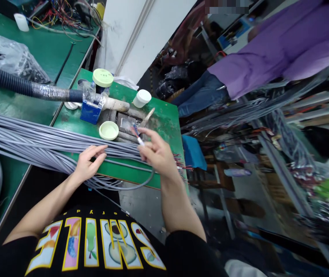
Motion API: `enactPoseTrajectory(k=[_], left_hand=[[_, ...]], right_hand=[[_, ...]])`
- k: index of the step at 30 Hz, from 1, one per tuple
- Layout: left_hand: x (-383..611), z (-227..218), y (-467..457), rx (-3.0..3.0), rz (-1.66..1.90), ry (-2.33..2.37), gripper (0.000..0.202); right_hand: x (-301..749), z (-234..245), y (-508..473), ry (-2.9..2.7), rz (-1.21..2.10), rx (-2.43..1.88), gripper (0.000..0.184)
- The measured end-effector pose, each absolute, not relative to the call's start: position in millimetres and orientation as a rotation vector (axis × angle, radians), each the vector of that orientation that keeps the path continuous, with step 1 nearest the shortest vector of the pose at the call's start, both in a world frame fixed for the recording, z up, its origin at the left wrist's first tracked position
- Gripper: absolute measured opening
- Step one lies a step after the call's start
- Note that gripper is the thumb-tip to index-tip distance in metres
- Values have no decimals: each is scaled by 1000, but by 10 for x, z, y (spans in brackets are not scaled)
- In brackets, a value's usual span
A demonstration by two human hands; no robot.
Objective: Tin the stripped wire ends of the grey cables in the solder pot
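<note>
Right hand [157, 152] pinches a stripped cable end [140, 141]. Left hand [89, 161] has thumb and fingers parted. Black shirt [99, 231] reads "SMILE", upside down.

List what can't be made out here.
Head view, wire count at the cable end in the right hand: too small, blurred.
Head view, underside of the left hand: hidden by its own back.
Head view, rest of the gray cable bundle: cut off by left edge.
Head view, marks on the pale green lid: too small.
</note>
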State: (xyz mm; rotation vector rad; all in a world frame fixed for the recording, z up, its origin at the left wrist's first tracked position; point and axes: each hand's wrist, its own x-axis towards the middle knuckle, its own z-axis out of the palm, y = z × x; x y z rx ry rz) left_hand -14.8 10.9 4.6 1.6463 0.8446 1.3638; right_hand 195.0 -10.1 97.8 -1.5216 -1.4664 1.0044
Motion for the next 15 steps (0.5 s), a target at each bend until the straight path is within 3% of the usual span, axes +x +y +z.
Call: enactPoseTrajectory(k=[7, 15], left_hand=[[100, 180, -162, 1089, 858, 505, 44], [208, 325, -261, 956, 902, 659, 36]], right_hand=[[1569, 739, -716, -1735, 726, -1506, 58], [1544, 594, -873, -1616, 827, -1494, 61]])
